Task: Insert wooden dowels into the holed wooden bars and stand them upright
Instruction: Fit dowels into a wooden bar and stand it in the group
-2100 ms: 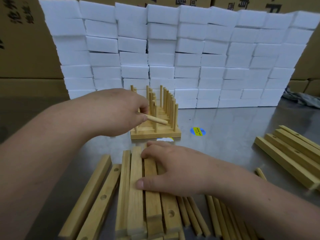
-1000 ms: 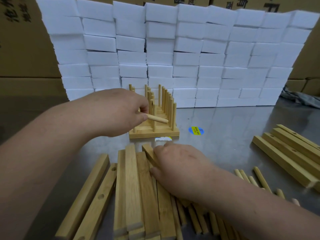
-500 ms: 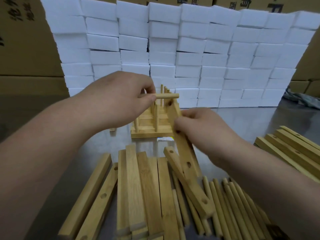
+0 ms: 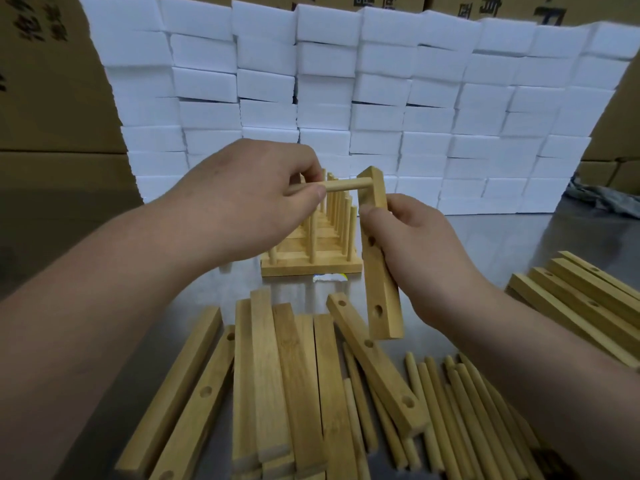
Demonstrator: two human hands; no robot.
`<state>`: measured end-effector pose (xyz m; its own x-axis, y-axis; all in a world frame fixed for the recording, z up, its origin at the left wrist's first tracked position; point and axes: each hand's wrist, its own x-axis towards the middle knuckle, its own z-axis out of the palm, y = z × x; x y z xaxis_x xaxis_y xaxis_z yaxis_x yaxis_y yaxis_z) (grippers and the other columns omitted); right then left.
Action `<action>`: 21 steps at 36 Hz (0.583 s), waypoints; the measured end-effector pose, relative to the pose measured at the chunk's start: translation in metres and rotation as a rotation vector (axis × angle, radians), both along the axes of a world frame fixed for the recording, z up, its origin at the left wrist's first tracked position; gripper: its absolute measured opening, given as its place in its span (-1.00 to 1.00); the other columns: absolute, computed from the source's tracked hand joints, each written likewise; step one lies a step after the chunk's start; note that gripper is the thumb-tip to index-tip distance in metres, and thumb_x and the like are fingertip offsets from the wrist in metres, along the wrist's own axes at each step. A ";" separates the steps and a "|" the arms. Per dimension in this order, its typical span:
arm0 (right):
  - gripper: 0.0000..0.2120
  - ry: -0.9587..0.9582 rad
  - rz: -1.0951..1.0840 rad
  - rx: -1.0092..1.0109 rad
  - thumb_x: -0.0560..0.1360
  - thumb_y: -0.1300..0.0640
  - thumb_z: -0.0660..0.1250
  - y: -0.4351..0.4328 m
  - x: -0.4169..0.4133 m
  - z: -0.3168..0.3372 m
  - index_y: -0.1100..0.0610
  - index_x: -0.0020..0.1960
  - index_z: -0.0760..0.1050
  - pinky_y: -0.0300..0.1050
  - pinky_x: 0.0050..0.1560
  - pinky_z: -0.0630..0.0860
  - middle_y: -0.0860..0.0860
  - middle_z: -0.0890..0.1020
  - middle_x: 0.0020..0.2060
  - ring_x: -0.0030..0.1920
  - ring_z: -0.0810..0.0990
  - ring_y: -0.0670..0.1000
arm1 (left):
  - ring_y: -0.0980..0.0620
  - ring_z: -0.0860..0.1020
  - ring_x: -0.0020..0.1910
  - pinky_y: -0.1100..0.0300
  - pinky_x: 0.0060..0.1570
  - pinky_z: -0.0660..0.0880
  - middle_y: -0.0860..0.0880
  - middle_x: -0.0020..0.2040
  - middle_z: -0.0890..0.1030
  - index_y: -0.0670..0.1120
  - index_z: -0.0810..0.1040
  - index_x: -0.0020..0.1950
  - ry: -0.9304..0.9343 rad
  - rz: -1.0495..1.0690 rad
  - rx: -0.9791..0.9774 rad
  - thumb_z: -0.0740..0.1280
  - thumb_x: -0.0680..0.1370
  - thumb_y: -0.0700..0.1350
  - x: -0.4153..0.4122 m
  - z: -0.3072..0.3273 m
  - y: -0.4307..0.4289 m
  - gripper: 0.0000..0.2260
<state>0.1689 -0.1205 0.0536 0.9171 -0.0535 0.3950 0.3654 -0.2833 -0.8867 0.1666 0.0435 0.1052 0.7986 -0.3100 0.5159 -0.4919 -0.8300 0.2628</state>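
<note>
Left hand (image 4: 249,195), at centre-left of the frame, pinches a wooden dowel (image 4: 346,185) between thumb and fingers and holds it level, its far end meeting the top hole of the holed bar (image 4: 379,258). A second ago that dowel hung low over the finished racks with nothing to enter; now it is raised and its tip sits at, or just inside, the hole (how deep it has gone cannot be told from here). To the right of centre, the right hand (image 4: 415,251) grips the bar around its middle and holds it nearly upright in the air, whereas a moment ago this hand was flat on the pile of loose bars (image 4: 277,375) at lower centre, picking one out. So the pick is done and the insertion has begun.

Behind the hands at frame centre, the finished racks (image 4: 311,261) stand on the desk (image 4: 485,244) with their dowels upright. At lower right lie the spare dowels (image 4: 460,403), and at the right edge a second stack of bars (image 4: 581,299). Two more holes show empty lower on the held bar, so it likely needs further dowels before it can join the standing row.
</note>
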 end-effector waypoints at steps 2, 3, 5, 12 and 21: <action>-0.86 0.018 0.059 0.031 0.51 0.06 0.22 0.001 -0.002 0.000 -0.05 -0.08 0.56 -0.42 -0.57 0.30 -0.23 0.47 -0.57 -0.55 0.43 -0.22 | 0.37 0.39 -0.36 0.22 -0.43 0.19 0.12 -0.38 0.47 0.17 0.43 -0.25 0.002 0.009 -0.001 0.14 0.45 0.12 -0.001 0.000 0.000 -0.87; -0.83 0.023 0.081 0.031 0.52 0.07 0.21 0.002 -0.002 0.000 -0.05 0.02 0.56 -0.44 -0.55 0.30 -0.25 0.48 -0.55 -0.53 0.44 -0.23 | 0.36 0.40 -0.36 0.22 -0.43 0.19 0.13 -0.38 0.47 0.17 0.42 -0.25 0.003 0.017 0.003 0.14 0.45 0.12 -0.001 0.000 -0.001 -0.87; -0.77 0.019 0.100 0.025 0.53 0.06 0.19 0.002 -0.003 0.000 -0.07 0.11 0.54 -0.46 -0.52 0.32 -0.28 0.49 -0.52 -0.49 0.47 -0.25 | 0.35 0.40 -0.35 0.23 -0.43 0.19 0.13 -0.37 0.47 0.18 0.42 -0.25 0.000 0.028 0.013 0.16 0.48 0.11 0.000 -0.001 -0.001 -0.87; -0.72 0.029 0.111 0.033 0.57 0.01 0.11 0.002 -0.006 0.003 -0.21 -0.20 0.52 -0.39 -0.41 0.36 -0.27 0.51 -0.49 -0.44 0.47 -0.27 | 0.21 0.41 -0.39 0.23 -0.43 0.20 0.12 -0.36 0.49 0.16 0.46 -0.20 0.004 0.044 0.008 0.19 0.51 0.08 0.000 0.001 0.002 -0.88; -0.80 0.104 0.070 0.179 0.55 0.12 0.03 -0.002 -0.006 0.009 -0.05 -0.14 0.38 -0.04 -0.22 0.36 0.02 0.45 -0.39 -0.40 0.38 -0.05 | 0.29 0.43 -0.35 0.24 -0.43 0.21 0.12 -0.38 0.50 0.18 0.46 -0.23 0.029 -0.004 0.030 0.17 0.42 0.13 -0.002 0.000 0.000 -0.89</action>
